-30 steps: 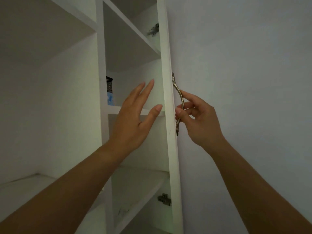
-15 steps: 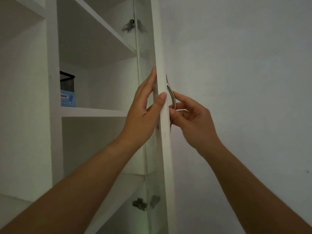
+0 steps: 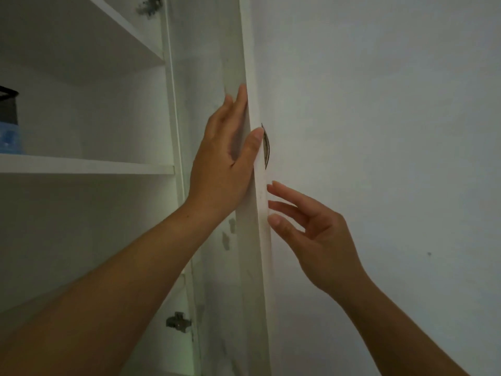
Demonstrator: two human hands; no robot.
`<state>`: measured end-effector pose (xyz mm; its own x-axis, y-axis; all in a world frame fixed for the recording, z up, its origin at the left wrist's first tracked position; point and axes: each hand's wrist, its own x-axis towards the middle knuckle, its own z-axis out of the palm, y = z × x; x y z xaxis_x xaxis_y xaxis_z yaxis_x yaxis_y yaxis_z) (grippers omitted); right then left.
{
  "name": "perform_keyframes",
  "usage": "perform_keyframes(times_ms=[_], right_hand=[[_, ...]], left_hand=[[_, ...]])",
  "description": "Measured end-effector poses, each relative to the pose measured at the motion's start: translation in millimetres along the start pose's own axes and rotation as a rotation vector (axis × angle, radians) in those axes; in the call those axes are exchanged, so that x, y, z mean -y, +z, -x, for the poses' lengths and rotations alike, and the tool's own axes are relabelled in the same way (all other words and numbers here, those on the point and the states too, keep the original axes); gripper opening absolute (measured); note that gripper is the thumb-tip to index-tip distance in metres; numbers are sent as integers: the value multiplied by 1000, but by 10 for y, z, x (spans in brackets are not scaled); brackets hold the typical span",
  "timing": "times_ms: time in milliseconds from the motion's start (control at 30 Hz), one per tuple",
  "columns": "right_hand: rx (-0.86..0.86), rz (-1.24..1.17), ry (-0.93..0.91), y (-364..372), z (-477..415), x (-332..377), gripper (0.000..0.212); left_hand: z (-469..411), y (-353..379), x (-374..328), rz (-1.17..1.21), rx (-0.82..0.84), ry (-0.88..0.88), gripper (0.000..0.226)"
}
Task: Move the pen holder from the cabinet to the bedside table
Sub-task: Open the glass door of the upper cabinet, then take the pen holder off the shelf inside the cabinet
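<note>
My right hand (image 3: 320, 229) has let go of the door handle (image 3: 266, 147), fingers loose and empty, while my left hand (image 3: 225, 161) lies flat on the door (image 3: 256, 240); the mesh pen holder (image 3: 8, 115) far left of it looks light and stiff, best gripped around its sides.

Probably a room in a home: a white built-in cabinet (image 3: 168, 109) with shelves, a hinged door (image 3: 254, 213), and a plain painted wall (image 3: 379, 131).

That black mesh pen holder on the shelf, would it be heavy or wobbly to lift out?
The pen holder looks like thin wire mesh, so probably light and fairly stiff. It stands upright on the flat shelf, so it likely won't roll. Something blue shows through its lower part; loose contents could shift if it tips.
</note>
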<state>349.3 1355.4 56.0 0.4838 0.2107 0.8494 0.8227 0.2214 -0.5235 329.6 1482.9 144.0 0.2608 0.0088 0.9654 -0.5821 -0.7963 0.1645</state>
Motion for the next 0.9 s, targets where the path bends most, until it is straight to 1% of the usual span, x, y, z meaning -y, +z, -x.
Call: perform_keyframes(times_ms=[100, 200, 367, 467, 633, 733, 900], right_hand=[[25, 8, 14, -94, 29, -117, 43], [16, 14, 24, -206, 23, -217, 47], [-4, 76, 64, -367, 30, -388, 59], [-8, 130, 61, -475, 18, -495, 59], [-11, 193, 11, -683, -92, -688, 52], [2, 221, -10, -797, -167, -821, 52], [12, 247, -5, -941, -243, -1057, 60]], left_hand=[[-41, 198, -15, -86, -17, 25, 56], [-70, 381, -1, -162, -9, 26, 56], [-107, 648, 36, -239, 28, 37, 57], [-124, 771, 88, -279, 83, 50, 59], [-171, 969, 197, -328, 162, 75, 66], [-192, 1131, 242, -341, 175, 71, 67], [-229, 1378, 311, -378, 174, 52, 68]])
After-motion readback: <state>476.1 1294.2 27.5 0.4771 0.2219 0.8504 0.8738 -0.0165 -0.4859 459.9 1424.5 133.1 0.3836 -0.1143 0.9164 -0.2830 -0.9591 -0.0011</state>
